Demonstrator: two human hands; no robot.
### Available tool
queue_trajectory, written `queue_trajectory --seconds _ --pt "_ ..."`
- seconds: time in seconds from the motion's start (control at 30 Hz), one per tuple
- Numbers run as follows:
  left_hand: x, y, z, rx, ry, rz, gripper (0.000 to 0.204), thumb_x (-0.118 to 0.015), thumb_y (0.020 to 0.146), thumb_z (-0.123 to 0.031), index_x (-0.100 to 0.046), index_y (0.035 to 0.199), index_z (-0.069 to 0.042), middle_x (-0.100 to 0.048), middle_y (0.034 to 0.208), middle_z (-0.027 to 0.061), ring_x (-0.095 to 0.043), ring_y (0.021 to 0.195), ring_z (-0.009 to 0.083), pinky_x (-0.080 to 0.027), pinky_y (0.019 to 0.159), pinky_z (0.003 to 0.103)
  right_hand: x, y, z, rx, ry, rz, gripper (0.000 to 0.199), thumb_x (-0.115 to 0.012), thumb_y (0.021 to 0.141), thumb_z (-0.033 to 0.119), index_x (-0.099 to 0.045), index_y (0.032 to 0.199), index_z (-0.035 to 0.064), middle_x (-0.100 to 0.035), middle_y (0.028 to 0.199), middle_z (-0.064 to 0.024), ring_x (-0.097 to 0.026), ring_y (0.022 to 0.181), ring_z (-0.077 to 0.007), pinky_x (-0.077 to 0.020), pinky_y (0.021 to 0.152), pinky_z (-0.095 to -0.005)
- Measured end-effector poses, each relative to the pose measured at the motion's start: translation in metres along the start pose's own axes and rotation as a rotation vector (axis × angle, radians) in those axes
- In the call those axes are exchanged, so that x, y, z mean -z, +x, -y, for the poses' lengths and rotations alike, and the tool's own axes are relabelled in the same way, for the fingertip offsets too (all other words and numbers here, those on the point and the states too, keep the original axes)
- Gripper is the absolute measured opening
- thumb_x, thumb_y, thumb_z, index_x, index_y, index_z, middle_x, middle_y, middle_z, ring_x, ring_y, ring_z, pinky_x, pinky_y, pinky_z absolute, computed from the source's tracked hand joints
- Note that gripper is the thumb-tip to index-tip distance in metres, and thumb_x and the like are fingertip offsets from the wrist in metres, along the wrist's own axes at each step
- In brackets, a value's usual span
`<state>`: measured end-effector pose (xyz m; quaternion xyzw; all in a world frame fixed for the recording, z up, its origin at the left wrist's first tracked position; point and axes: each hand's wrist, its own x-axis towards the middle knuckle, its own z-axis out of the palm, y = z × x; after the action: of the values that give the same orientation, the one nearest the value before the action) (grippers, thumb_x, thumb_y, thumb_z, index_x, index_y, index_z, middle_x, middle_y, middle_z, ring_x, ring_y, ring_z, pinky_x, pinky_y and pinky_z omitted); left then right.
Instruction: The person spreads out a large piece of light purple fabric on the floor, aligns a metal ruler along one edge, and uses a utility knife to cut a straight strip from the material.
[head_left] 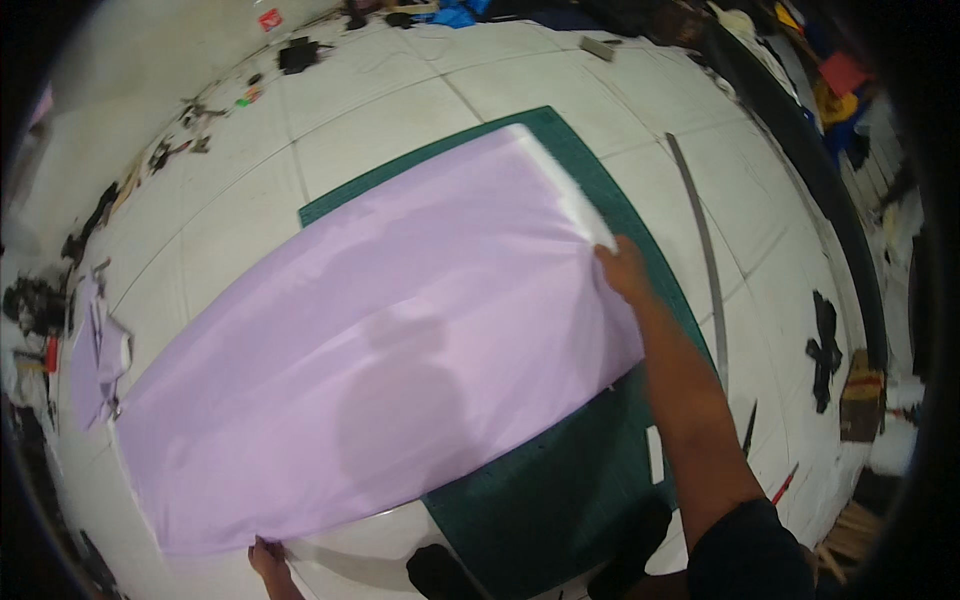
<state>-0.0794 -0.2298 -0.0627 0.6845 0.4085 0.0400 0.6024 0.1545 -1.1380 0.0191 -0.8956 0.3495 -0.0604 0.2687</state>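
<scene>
In the head view, the lilac cloth [390, 320] lies between and beyond the hands, its long axis running from near left to far right, partly over the green mat [540, 500]. The left hand [267, 556] pinches the near edge, closer to the left end; the right hand [622, 270], fingers closed, grips the short right end by its white border.

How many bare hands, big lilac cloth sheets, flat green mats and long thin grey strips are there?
Bare hands: 2 (left hand, right hand)
Big lilac cloth sheet: 1
Flat green mat: 1
Long thin grey strip: 1
Total: 5
</scene>
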Motion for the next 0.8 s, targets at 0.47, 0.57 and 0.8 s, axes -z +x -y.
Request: queue_trajectory --seconds 0.47,0.57,0.8 --pt "-0.151 -0.054 -0.106 0.088 -0.255 -0.25 0.041 -0.058 0.094 -0.01 -0.041 0.131 -0.002 -0.062 0.096 0.0085 -0.062 0.078 0.0175 -0.052 0.059 0.031 0.024 0.072 -0.036 -0.017 0.136 -0.029 0.055 -0.064 0.087 0.026 -0.051 0.128 -0.0085 -0.061 0.117 -0.0243 -0.06 0.108 -0.0318 -0.0452 0.094 -0.0357" --pt "-0.153 -0.074 -0.102 0.1 -0.245 -0.222 0.047 -0.059 0.093 -0.009 -0.036 0.134 -0.003 -0.061 0.096 0.0087 -0.06 0.078 0.0162 -0.05 0.059 0.03 0.021 0.071 -0.015 -0.052 0.156 0.047 0.059 -0.065 0.087 0.026 -0.048 0.131 -0.0083 -0.058 0.123 -0.0247 -0.058 0.112 -0.032 -0.0444 0.096 -0.0362" --pt "-0.136 -0.074 -0.084 0.162 -0.201 -0.371 0.066 -0.062 0.087 -0.006 -0.025 0.142 -0.008 -0.056 0.086 0.0057 -0.055 0.069 0.0157 -0.048 0.055 0.031 0.012 0.074 -0.024 -0.08 0.156 0.069 0.07 -0.062 0.091 0.034 -0.034 0.143 -0.0049 -0.045 0.14 -0.0246 -0.045 0.129 -0.0334 -0.0355 0.108 -0.0385"
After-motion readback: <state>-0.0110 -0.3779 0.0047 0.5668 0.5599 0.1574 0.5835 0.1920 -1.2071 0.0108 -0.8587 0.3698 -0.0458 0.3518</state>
